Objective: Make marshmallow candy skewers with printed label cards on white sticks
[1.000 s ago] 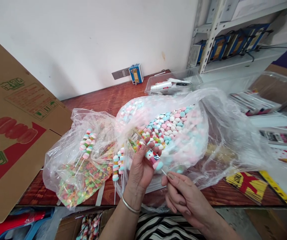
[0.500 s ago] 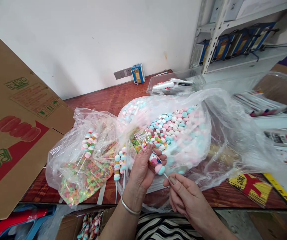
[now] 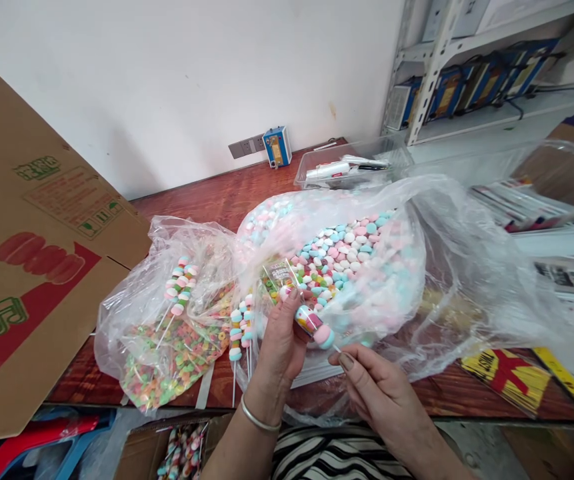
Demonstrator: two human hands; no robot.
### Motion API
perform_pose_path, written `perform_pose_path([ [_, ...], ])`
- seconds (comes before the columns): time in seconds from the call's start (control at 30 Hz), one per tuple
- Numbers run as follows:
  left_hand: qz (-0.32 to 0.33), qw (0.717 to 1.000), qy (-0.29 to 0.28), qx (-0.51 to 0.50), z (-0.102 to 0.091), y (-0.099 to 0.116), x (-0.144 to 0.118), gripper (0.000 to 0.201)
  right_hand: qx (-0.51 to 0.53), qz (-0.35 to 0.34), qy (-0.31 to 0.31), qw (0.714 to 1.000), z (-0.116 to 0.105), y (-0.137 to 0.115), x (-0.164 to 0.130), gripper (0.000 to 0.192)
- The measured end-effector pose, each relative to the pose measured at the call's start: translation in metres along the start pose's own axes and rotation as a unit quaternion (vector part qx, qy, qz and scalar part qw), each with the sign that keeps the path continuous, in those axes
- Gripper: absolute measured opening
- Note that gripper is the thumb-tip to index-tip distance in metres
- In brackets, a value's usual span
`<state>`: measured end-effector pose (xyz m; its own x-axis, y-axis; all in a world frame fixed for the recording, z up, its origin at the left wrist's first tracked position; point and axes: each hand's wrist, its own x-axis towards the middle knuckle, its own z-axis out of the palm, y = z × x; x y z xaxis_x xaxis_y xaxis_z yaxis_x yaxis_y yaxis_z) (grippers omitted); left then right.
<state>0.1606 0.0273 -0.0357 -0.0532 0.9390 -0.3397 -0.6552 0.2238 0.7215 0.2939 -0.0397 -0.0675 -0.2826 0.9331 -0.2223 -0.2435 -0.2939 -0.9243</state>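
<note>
Pink-tipped candy skewer (image 3: 315,325) sat part-threaded, gripped by left hand (image 3: 279,340) while right hand (image 3: 367,380) pinched its stick; several finished skewers (image 3: 239,327) lay nearby, loose candies (image 3: 347,253) remaining.

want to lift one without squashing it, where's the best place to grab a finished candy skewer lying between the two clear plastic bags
Probably the bare thin white stick below the stacked pastel candies of the finished candy skewer, pinched from the near table edge. The sticks point toward the wearer and lie free on the red-brown wooden table, while the candy end lies close against the clear plastic bags.
</note>
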Motion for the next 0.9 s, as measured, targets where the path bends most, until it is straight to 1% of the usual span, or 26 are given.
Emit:
perform_pose_path([
  [0.1,-0.008,1.0,-0.005,-0.018,0.002,-0.001,-0.001,0.027,0.031,0.022,-0.013,0.999,0.002,0.002,-0.001,0.041],
  [0.17,0.001,1.0,-0.009,-0.015,0.004,-0.004,-0.003,0.025,0.009,0.012,-0.007,1.0,0.003,0.003,-0.002,0.039],
  [0.27,0.02,1.0,0.003,0.008,0.008,-0.011,-0.006,0.025,-0.095,-0.047,0.033,0.994,0.004,0.002,-0.004,0.033],
  [0.33,0.026,0.999,0.017,0.018,0.01,-0.015,-0.008,0.027,-0.18,-0.103,0.071,0.976,0.006,-0.002,-0.005,0.031],
  [0.4,0.027,0.999,0.009,0.015,0.01,-0.017,-0.007,0.027,-0.231,-0.14,0.087,0.959,0.007,-0.006,-0.005,0.03],
  [0.47,0.025,0.999,-0.013,-0.02,0.01,-0.013,-0.006,0.025,-0.248,-0.148,0.079,0.954,0.008,-0.009,-0.005,0.03],
  [0.53,0.008,0.997,-0.024,-0.079,0.012,-0.007,-0.003,0.023,-0.254,-0.142,0.066,0.954,0.009,-0.01,-0.005,0.031],
  [0.6,-0.02,0.989,-0.031,-0.144,0.015,0.001,-0.002,0.021,-0.264,-0.143,0.063,0.952,0.01,-0.009,-0.005,0.031],
  [0.67,-0.055,0.977,-0.042,-0.2,0.019,0.008,-0.002,0.018,-0.281,-0.16,0.069,0.944,0.01,-0.006,-0.004,0.03],
  [0.73,-0.085,0.966,-0.041,-0.24,0.022,0.011,-0.003,0.021,-0.3,-0.182,0.075,0.933,0.009,-0.002,-0.004,0.027],
  [0.8,-0.101,0.964,-0.031,-0.244,0.025,0.01,-0.005,0.025,-0.323,-0.198,0.074,0.923,0.008,0.002,-0.004,0.025],
  [0.9,-0.077,0.977,-0.023,-0.196,0.027,0.005,-0.01,0.026,-0.365,-0.204,0.074,0.905,0.008,0.005,-0.004,0.025],
])
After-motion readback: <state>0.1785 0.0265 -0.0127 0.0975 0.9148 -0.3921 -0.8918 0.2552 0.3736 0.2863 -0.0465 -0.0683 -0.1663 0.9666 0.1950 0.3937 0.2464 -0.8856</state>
